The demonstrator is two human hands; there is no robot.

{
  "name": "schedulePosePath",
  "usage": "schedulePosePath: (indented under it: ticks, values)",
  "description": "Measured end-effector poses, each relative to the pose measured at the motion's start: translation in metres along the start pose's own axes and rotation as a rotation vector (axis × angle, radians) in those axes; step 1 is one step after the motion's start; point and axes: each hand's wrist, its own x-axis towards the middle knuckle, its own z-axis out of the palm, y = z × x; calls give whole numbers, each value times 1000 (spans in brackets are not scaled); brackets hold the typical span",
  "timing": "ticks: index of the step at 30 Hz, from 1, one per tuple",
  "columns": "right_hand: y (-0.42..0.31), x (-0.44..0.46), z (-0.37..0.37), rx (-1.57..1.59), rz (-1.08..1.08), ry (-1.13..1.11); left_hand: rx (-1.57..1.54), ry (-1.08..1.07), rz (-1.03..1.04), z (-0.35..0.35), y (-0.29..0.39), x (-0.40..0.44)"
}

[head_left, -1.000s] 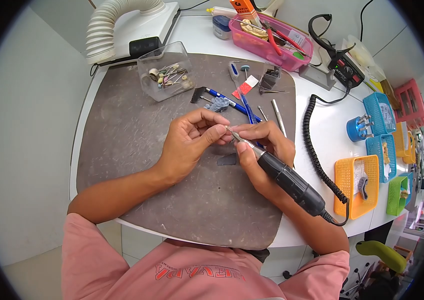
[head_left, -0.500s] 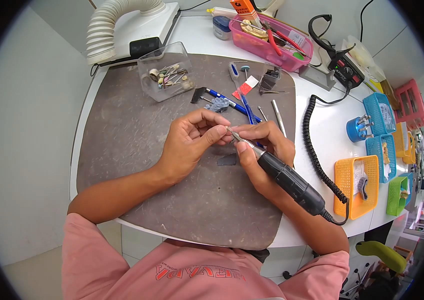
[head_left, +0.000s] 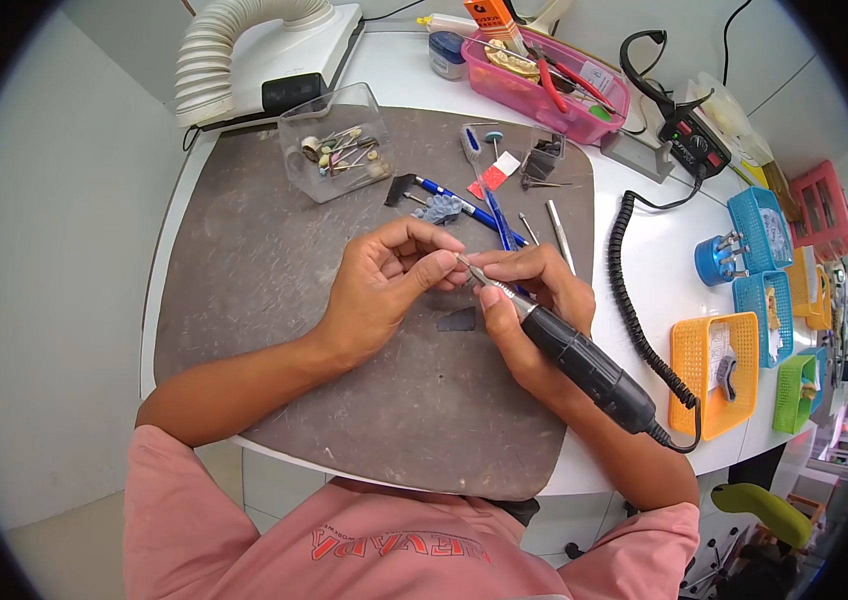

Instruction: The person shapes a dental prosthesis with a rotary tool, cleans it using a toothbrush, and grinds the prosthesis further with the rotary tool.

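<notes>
Head view: over the middle of the mat (head_left: 374,420), two hands meet. The left hand (head_left: 379,290) has thumb and fingertips pinched together on a tiny piece (head_left: 462,259), too small to make out. The right hand (head_left: 536,300) is closed pen-fashion around the slim front of a handpiece (head_left: 589,370), probably for fine control of its tip, which points at the piece; such closeness likely lets the hands steady each other. Its cord (head_left: 616,265) runs right of the mat, clear of the fingers. On the mat's far left part, a clear box (head_left: 289,135) keeps burs (head_left: 339,155) seemingly within reach. Past the mat's far edge, a pink tray (head_left: 514,98) holds pliers (head_left: 551,85) and a carton (head_left: 494,22); right of the mat, on the desk (head_left: 664,250), an orange basket (head_left: 683,375) holds paper (head_left: 718,340) and a grey item (head_left: 726,368)
</notes>
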Motion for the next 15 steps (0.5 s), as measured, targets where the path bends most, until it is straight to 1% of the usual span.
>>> schedulePosePath:
  ticks: [2,6,8,12,15]
  values:
    - [-3,0,2,45,54,24,0,3,-7,0,0,0]
    - [0,0,0,1,3,5,0,-3,-2,-1,-1,0]
    - [-4,0,1,32,67,16,1,-1,-2,-1,-1,0]
    - [-5,-3,-4,-8,20,27,-9,7,7,0,0,1]
    - [-13,-1,-9,124,267,107,-17,3,12,-1,1,2]
